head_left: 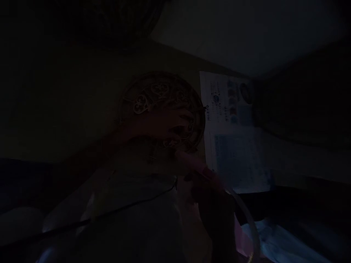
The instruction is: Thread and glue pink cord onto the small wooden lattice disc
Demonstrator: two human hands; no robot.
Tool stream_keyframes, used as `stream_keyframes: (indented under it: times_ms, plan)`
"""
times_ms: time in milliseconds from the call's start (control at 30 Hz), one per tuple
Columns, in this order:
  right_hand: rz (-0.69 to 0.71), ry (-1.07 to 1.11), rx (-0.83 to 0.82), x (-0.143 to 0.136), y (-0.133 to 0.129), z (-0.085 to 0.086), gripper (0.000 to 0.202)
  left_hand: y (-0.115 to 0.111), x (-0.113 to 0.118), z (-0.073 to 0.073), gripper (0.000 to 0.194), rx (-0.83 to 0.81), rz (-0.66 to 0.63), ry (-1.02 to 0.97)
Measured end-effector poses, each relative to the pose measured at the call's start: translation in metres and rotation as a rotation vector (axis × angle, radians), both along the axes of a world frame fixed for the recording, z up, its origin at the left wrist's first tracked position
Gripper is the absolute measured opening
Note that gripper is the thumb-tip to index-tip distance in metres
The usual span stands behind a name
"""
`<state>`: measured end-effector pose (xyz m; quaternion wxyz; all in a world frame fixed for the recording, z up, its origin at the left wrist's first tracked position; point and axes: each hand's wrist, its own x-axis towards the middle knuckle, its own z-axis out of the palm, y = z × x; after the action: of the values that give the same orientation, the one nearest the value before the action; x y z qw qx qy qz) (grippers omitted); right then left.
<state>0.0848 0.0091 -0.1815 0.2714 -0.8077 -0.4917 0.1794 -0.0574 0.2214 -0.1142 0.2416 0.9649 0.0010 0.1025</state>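
The picture is very dark. A round ornate piece (160,89) with light scroll-shaped ornaments and a ribbed rim lies in the middle. Across it rests my left hand (161,122), its fingers spread over the ornaments and pointing right. Below and to the right, my right hand (210,193) is wrapped round a pink pen-like tool (192,160). The tool's tip points up and left, close to the lower edge of the round piece; whether it touches cannot be made out. A pale tube (248,217) curves down from the tool's rear end.
A printed sheet (233,135) with blue and orange pictures lies right of the round piece. A dark cable (131,205) crosses the lower left. Another dark round object (109,22) is at the top left. Bluish crumpled material (282,241) shows at the lower right.
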Motion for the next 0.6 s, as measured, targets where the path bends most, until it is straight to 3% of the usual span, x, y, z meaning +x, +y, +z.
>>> stream_keyframes:
  times_ms: [133, 233, 500, 600]
  plan:
    - [0.022, 0.016, -0.002, 0.008, 0.024, -0.012, 0.038, 0.0, 0.0, 0.0, 0.024, -0.002, 0.002, -0.006]
    - [0.026, 0.02, 0.001, 0.002, 0.019, -0.009, 0.04, 0.0, 0.0, 0.001, 0.023, -0.017, 0.003, 0.007]
    - [-0.012, 0.014, 0.002, -0.035, -0.059, 0.045, 0.032, 0.001, 0.002, 0.001, 0.024, 0.023, 0.014, 0.031]
    - [-0.04, 0.011, 0.001, -0.042, -0.071, 0.056, 0.031, 0.001, 0.002, 0.002, 0.025, 0.032, 0.026, 0.037]
